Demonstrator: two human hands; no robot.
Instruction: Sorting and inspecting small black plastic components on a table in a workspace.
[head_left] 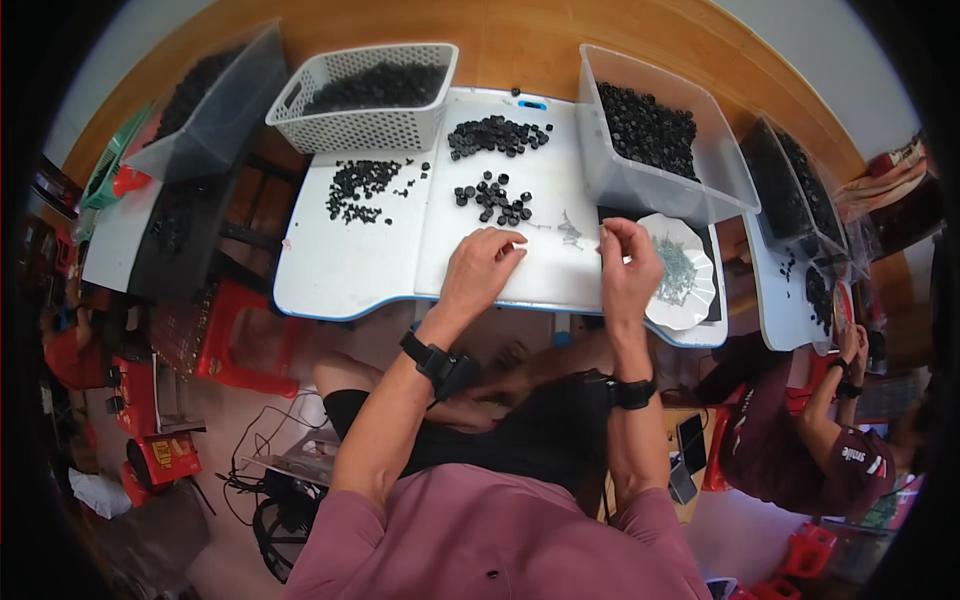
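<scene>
My left hand point(483, 266) is over the white table point(380, 265), its fingers curled and the thumb close to the index fingertip. Whatever may be between them is too small to make out. Across from it, my right hand point(630, 262) has thumb and index finger pinched together; what they hold cannot be seen. Between the hands lies a small bunch of thin metal pins point(571, 232). Round black caps point(493, 198) are loosely scattered just beyond my left hand. Beside my right hand, a white fluted dish point(697, 306) holds many more thin pins point(674, 270).
Farther back are a heap of black caps point(497, 136) and a pile of small black parts point(362, 188). A white perforated basket point(360, 130) and a clear plastic bin point(655, 195), both holding black parts, stand behind. At right, a person point(800, 440) sits by another table.
</scene>
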